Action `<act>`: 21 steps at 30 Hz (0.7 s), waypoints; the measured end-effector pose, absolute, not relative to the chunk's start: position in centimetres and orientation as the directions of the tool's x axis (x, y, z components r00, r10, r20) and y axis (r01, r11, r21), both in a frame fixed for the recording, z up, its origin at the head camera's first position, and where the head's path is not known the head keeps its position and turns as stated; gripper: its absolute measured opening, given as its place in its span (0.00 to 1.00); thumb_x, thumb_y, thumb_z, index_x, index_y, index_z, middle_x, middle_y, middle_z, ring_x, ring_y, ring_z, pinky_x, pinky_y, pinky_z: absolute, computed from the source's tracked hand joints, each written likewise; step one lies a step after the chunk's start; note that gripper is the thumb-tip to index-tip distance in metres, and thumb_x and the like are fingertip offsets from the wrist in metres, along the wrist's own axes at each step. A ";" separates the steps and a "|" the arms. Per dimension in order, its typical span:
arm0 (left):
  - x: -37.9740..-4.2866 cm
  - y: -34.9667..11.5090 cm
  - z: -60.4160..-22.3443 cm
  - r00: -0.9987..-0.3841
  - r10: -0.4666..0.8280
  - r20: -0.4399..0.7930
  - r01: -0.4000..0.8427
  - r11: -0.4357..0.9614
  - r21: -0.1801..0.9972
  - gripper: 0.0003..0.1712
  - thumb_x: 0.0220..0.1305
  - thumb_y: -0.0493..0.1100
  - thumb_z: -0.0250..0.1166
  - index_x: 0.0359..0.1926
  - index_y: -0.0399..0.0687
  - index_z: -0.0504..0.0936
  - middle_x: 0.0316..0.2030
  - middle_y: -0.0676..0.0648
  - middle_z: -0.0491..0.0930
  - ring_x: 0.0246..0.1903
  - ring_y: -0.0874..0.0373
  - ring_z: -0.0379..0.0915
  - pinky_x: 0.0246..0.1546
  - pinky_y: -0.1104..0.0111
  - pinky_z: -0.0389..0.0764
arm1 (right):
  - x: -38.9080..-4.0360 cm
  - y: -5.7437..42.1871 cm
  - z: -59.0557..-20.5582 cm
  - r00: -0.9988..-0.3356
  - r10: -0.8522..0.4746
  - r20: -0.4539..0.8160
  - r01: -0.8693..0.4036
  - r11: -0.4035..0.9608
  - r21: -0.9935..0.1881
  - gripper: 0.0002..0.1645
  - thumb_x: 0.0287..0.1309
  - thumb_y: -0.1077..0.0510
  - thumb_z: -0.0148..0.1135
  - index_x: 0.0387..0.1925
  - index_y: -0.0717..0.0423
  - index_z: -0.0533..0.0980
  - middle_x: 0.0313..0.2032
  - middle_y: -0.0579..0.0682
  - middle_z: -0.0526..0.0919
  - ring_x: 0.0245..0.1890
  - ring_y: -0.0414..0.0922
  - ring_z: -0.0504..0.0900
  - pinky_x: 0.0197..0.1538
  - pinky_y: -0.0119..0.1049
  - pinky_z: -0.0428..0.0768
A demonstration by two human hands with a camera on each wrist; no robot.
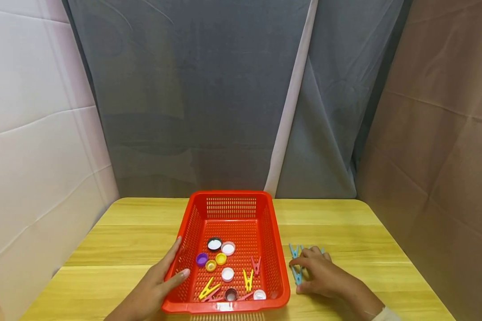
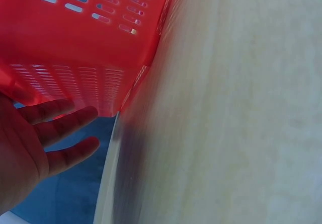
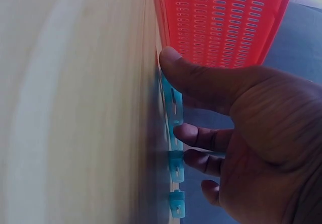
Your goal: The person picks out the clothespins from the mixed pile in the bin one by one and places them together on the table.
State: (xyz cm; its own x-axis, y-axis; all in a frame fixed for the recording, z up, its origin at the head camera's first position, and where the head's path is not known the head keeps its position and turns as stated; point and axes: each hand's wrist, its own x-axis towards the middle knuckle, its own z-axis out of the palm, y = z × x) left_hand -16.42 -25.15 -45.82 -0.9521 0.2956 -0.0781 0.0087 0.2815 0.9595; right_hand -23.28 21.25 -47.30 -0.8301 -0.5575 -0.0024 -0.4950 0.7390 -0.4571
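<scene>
A red perforated plastic basket [image 1: 280, 263] rests on the wooden table. My left hand [image 1: 156, 283] is at its left side, thumb over the rim and the other fingers along the outside. In the left wrist view those fingers [image 2: 63, 128] are straight and spread. To the right of the basket lie several light-blue clothespins [image 1: 294, 250]. My right hand [image 1: 325, 274] is low over them, thumb and index finger at either end of the nearest blue clothespin [image 1: 297, 276]. Behind the hand, other blue clothespins are partly hidden; the right wrist view shows blue clothespins [image 3: 177, 204] in a line.
Inside the basket are several bottle caps, among them a purple cap [image 1: 202, 259], a black-rimmed cap [image 1: 214, 244] and a white cap [image 1: 227, 274]. Yellow clothespins [image 1: 247, 281] and pink clothespins [image 1: 256, 266] lie there too. Grey curtains [image 1: 184, 111] hang behind the table [image 1: 116, 249].
</scene>
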 end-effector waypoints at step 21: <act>-16.4 -25.1 -45.7 -0.948 0.312 -0.068 0.019 0.267 0.963 0.52 0.85 0.47 0.59 0.90 0.57 0.32 0.75 0.17 0.61 0.50 0.43 0.90 0.44 0.55 0.95 | -23.1 20.9 -47.3 -0.851 -0.525 -0.021 -0.465 0.771 -0.434 0.36 0.49 0.43 0.88 0.61 0.40 0.86 0.50 0.36 0.79 0.54 0.43 0.66 0.49 0.43 0.57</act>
